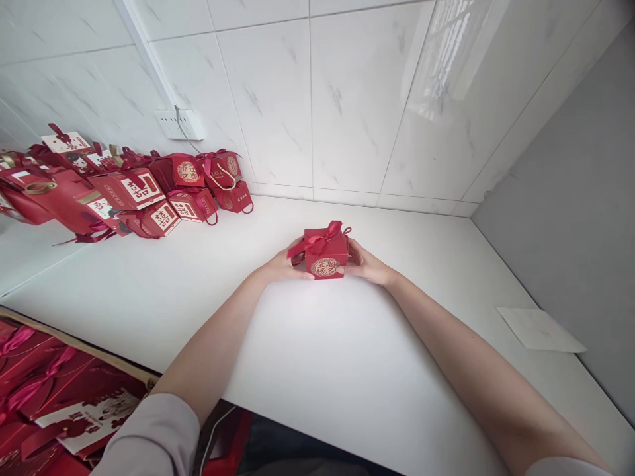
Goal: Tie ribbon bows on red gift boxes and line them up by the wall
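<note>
Crowding the far left of the white surface [322,344], here's a heap of red gift boxes [143,188], ribbons and gold lettering everywhere! Down at the lower left, more red packages [74,390] sit below the surface's edge. Above the heap, a white power strip [181,124] with a grey cable hangs against the marbled tiles [357,86]. And into the middle: the left grip [282,268], fingers curved and parted to the box's width, has the near-cube red box [325,266] by its left side. It's upright, bow [330,236] on top, gold characters facing the person; whether its base touches the surface, I can't tell. On its other side, the right grip [368,264], equally spread, thumb across the front face! Far right, a white sheet [540,329] lies flat near the grey panel [570,185].
</note>
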`<act>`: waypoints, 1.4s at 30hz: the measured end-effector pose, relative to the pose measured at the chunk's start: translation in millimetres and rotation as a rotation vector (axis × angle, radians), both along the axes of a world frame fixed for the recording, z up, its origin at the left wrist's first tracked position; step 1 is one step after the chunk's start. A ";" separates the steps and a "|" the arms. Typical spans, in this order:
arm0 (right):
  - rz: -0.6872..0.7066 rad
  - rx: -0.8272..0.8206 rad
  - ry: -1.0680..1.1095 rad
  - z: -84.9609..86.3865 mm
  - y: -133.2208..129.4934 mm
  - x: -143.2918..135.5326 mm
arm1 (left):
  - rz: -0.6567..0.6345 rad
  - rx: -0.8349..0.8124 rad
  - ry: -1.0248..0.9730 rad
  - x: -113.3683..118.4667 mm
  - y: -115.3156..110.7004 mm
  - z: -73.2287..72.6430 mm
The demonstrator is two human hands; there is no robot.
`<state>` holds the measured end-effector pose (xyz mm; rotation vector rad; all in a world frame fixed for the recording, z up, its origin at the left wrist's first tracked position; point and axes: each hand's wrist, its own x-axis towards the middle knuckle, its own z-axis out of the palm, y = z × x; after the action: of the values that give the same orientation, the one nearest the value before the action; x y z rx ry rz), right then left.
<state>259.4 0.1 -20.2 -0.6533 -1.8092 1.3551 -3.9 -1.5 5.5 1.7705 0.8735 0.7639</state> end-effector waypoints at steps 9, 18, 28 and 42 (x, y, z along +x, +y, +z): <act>0.024 0.075 -0.123 -2.1 2.1 3.7 | -0.050 -0.188 -0.043 -9.0 -7.5 14.5; -0.109 0.121 -0.258 -6.7 -2.6 -0.3 | -0.010 -0.081 -0.084 -8.4 -4.2 8.7; -0.124 0.110 -0.278 -10.4 -0.8 -0.1 | -0.014 -0.091 -0.055 -6.1 -5.7 11.9; -0.126 0.127 -0.273 -5.2 -4.5 -1.9 | 0.015 -0.103 -0.028 -4.3 -9.9 16.2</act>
<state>257.5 -4.4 -25.5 -0.9024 -2.0132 1.0994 -8.1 -11.4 21.7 1.6611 0.8927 0.7388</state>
